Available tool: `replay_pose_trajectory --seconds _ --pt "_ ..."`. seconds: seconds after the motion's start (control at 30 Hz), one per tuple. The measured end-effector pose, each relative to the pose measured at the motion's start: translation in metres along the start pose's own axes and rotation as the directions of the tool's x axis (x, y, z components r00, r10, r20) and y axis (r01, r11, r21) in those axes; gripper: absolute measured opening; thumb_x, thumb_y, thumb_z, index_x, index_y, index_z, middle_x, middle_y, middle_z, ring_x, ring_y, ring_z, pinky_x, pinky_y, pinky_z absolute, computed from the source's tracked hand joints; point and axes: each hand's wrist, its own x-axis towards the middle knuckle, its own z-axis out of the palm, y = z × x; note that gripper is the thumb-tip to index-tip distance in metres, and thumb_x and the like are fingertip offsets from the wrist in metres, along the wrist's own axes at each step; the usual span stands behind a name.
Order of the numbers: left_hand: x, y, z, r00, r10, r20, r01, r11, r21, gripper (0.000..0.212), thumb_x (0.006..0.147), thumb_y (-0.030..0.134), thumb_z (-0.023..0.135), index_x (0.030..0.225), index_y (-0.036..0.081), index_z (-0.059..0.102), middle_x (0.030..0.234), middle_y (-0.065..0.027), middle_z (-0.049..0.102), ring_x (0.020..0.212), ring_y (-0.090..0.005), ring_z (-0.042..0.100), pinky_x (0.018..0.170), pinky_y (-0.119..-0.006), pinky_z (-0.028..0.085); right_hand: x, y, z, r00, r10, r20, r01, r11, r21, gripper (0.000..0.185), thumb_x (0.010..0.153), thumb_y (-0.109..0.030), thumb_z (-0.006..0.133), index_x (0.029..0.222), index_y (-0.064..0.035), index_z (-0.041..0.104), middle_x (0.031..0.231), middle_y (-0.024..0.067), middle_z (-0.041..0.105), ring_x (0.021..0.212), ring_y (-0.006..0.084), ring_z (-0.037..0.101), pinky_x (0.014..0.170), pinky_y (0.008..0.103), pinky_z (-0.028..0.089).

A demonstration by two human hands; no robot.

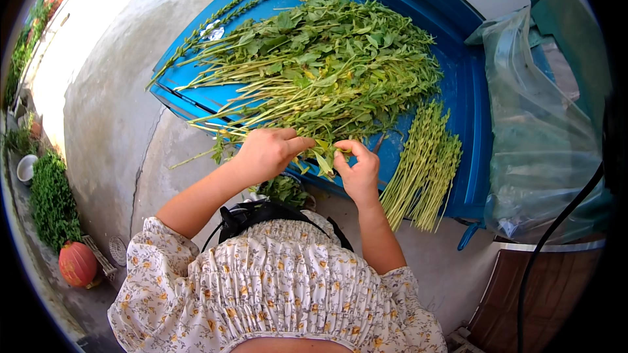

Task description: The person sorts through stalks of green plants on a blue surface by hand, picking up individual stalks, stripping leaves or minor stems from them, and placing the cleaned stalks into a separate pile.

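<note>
My left hand [270, 154] is closed around a leafy green stalk [194, 159] whose bare end sticks out to the left. Just to its right, my right hand [360, 169] pinches leaves of that stalk [324, 163] between thumb and forefinger. Beyond both hands lies a big heap of leafy stalks [324, 59], their stems towards the left. Right of my right hand rests a bundle of stripped stalks [424, 157] with small pods along them. Picked leaves [284, 190] gather below my hands, in a container partly hidden by my body.
The heap lies on a blue metal cargo bed [456, 88] with raised sides. Two long pod-bearing stalks [240, 5] and crumpled foil [212, 31] lie at its far left. Clear plastic sheeting [535, 157] hangs at right. A red lantern-like ball [77, 264] sits on the concrete floor [110, 108].
</note>
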Motion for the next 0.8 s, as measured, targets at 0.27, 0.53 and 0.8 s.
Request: replay_pose_trajectory --seconds 0.27,0.53,0.8 --pt "0.002 -0.014 0.011 0.867 -0.268 0.421 0.484 0.657 -0.578 0.018 0.086 0.013 0.054 0.1 0.005 0.06 0.06 -0.0038 0.055 0.055 -0.0126 0.053 0.052 -0.026 0.043 0.01 -0.007 -0.011 0.951 -0.236 0.199 0.255 0.964 -0.078 0.018 0.078 -0.01 0.061 0.094 -0.0024 0.061 0.098 0.0083 0.06 0.09 0.0238 0.056 0.079 0.0352 0.041" --pt "0.001 -0.024 0.016 0.758 -0.237 0.607 0.652 0.251 -0.716 0.019 0.09 0.016 0.049 0.1 0.003 0.059 0.06 0.0019 0.051 0.053 -0.0056 0.044 0.049 -0.021 0.037 0.017 -0.021 -0.008 0.862 -0.426 0.276 0.499 0.809 -0.31 0.012 0.07 -0.01 0.063 0.081 -0.0064 0.059 0.079 0.0041 0.055 0.077 0.0215 0.053 0.074 0.0337 0.039" --pt "-0.003 -0.022 0.021 0.729 -0.214 0.65 0.684 0.197 -0.702 0.019 0.09 0.018 0.05 0.099 0.004 0.06 0.061 0.0026 0.05 0.055 -0.0054 0.044 0.049 -0.019 0.035 0.011 -0.015 0.006 0.836 -0.489 0.249 0.548 0.718 -0.429 0.012 0.068 -0.007 0.06 0.065 -0.0064 0.048 0.065 0.0062 0.048 0.062 0.0228 0.049 0.064 0.0335 0.038"
